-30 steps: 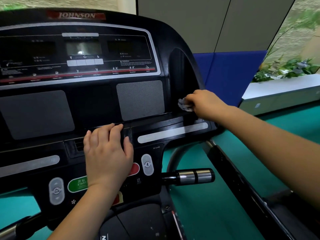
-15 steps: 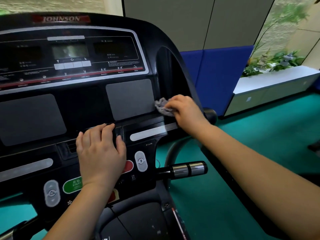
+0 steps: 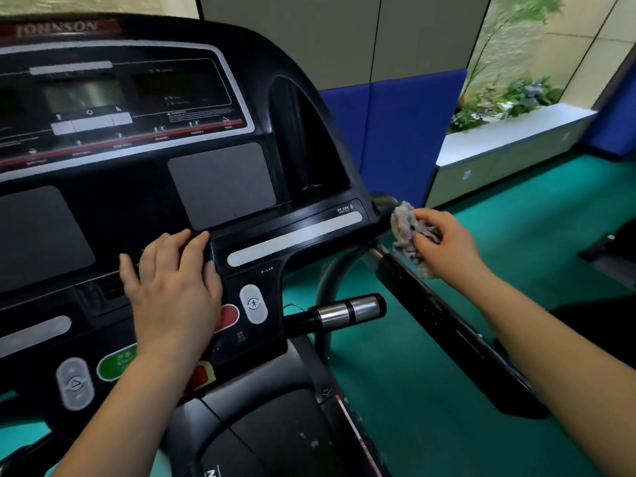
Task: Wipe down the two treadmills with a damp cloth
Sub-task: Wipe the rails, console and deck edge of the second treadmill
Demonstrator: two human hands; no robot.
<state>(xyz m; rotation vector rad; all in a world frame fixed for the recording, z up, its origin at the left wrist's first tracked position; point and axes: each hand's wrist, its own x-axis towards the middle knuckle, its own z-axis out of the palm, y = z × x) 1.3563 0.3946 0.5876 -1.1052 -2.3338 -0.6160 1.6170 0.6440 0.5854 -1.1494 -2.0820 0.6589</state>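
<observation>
— Where has the cloth [image 3: 406, 232] gone?
— Off the treadmill console [image 3: 309, 215]; the right hand [image 3: 447, 242] pinches it, bunched, beside the side rail [image 3: 447, 321].
— The left hand [image 3: 172, 287]?
— Still flat on the console, fingers spread.

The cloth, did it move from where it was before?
Yes. The cloth in the right hand went right: earlier it was at the dark recess of the console, now it is past the console's right edge, above the side rail.
</observation>
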